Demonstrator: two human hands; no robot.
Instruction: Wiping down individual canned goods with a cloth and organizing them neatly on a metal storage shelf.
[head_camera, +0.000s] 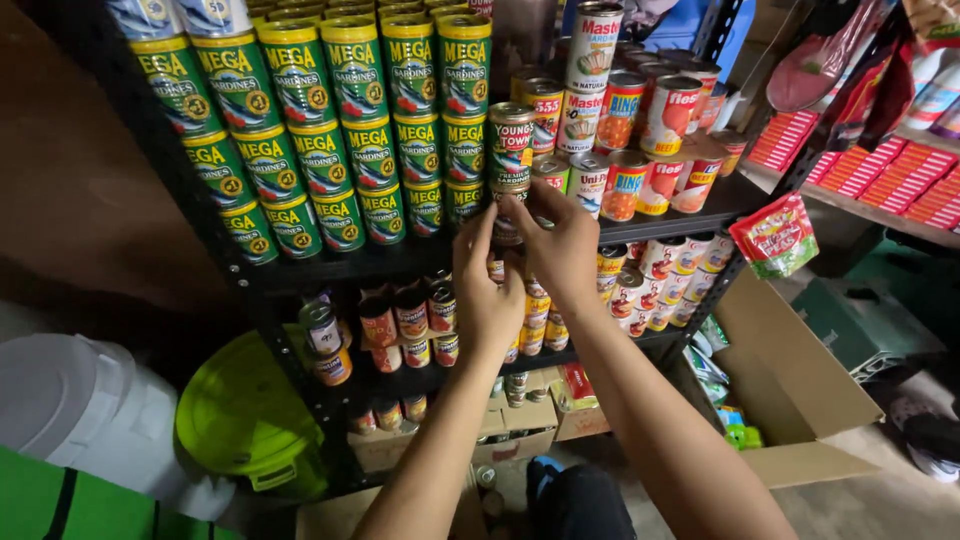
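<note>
I'm seeing my left hand (487, 290) and right hand (560, 245) pinching a can (506, 225) on the top black shelf (660, 222), fingers clamped on it. Behind, green-labelled cans (340, 130) are standing stacked.

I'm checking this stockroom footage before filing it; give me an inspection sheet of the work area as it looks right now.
Surface: black metal shelf, tiers packed with cans.
Job's things: can at the shelf edge, under a taller can; both hands on it.
Clutter: green cans stacked in rows; red and white cans; open cardboard box on the floor; red packet hanging.
Grippers: left hand and right hand bare, fingers pinching the can.
Cables: nothing seen.
Surroundings: white tub, lime lid, red boxes on a neighbouring shelf.
</note>
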